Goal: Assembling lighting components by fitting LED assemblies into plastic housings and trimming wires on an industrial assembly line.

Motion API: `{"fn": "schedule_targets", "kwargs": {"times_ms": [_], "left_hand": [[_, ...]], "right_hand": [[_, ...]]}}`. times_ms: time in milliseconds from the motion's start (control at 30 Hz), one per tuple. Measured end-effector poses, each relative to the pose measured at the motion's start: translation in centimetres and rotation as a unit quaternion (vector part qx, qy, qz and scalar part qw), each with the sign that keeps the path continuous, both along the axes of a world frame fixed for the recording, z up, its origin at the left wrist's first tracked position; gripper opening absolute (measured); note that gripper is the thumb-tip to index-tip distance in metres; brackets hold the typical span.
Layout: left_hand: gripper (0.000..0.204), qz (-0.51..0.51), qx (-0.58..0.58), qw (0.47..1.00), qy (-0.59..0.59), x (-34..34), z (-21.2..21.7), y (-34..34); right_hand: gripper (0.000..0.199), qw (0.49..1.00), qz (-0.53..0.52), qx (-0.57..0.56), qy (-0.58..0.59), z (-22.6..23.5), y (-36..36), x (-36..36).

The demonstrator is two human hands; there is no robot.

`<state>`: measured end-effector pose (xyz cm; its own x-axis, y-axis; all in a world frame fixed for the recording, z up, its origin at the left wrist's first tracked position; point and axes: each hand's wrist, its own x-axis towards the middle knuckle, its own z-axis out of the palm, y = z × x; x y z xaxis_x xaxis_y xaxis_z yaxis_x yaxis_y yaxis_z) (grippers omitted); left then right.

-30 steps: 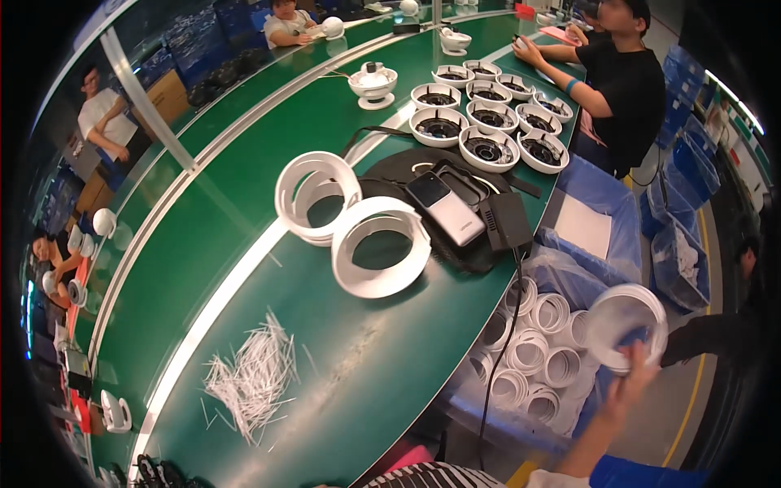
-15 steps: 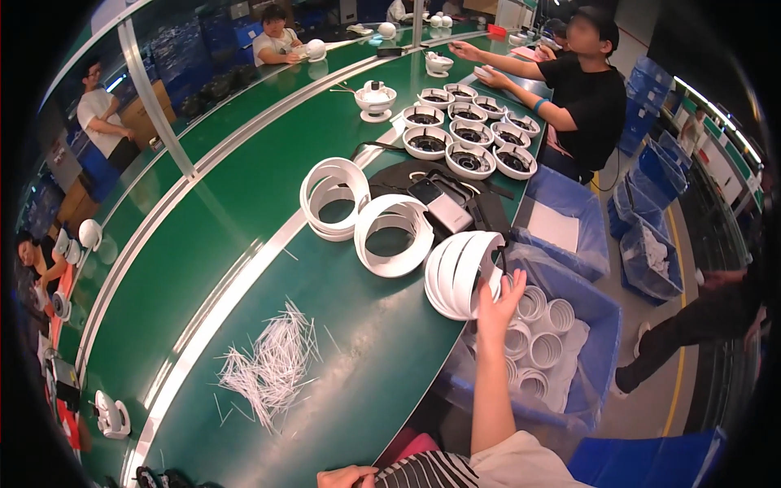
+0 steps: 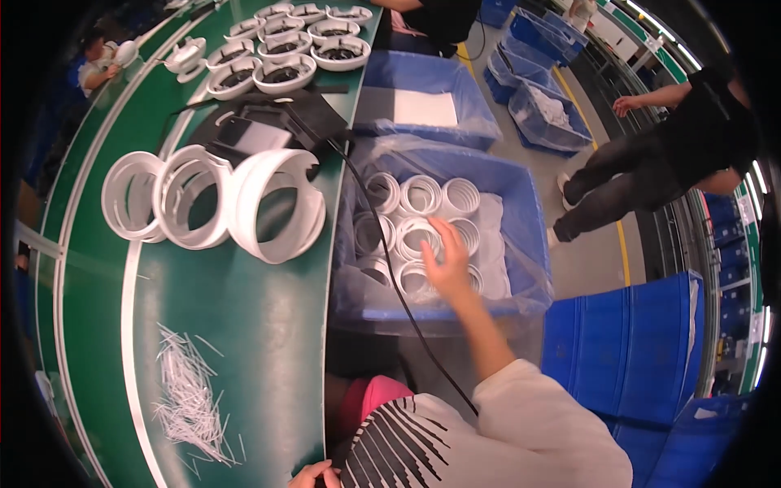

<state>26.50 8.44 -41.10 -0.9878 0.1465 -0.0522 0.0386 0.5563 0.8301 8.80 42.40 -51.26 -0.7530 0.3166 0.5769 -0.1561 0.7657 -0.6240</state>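
Note:
Over a blue bin [image 3: 527, 207] lined with clear plastic, my right hand [image 3: 449, 264] reaches down with thumb and fingers apart. Its fingertips are at a stack of white rings [image 3: 406, 246] inside; whether they touch it is hard to tell. Several similar ring stacks stand around it in rows on white sheeting [image 3: 494, 244]. At the bottom edge, by the table's side, my left hand [image 3: 314, 475] is partly cut off, its fingers curled together; what it holds, if anything, is hidden. Three groups of larger white rings, the nearest [image 3: 249, 210] tilted, stand on the green table [image 3: 268, 342].
A pile of thin white strips [image 3: 189, 398] lies on the table. Beyond the rings are a black bag [image 3: 317, 122] and several white housings with black insides [image 3: 285, 73]. A black cable [image 3: 382, 236] crosses the bin. Blue crates [image 3: 622, 342] stand right; a person [image 3: 651, 154] is in the aisle.
My right hand has left the nearest large rings on the table and moved into the bin. The view has swung right. My left hand stays low by the table edge.

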Motion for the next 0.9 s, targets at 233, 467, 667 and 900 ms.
{"fn": "schedule_targets", "kwargs": {"times_ms": [233,467,667,900], "left_hand": [[0.01,0.019,-0.014,1.0,0.003,-0.9,-0.1,0.5],[0.01,0.09,-0.024,0.996,-0.005,0.4,-1.1,0.7],[0.017,0.02,0.091,0.991,-0.093,1.6,-2.5,0.2],[0.02,-0.124,0.172,0.972,-0.103,1.3,-2.7,-0.1]], "right_hand": [[0.05,0.774,0.149,0.169,-0.591,-13.6,13.6,6.7],[0.051,0.72,0.157,-0.087,-0.67,-26.6,11.8,6.2],[0.056,0.646,0.081,-0.102,-0.752,-22.4,10.5,5.3],[0.058,0.813,-0.087,0.022,-0.576,-18.4,12.3,8.1]]}}
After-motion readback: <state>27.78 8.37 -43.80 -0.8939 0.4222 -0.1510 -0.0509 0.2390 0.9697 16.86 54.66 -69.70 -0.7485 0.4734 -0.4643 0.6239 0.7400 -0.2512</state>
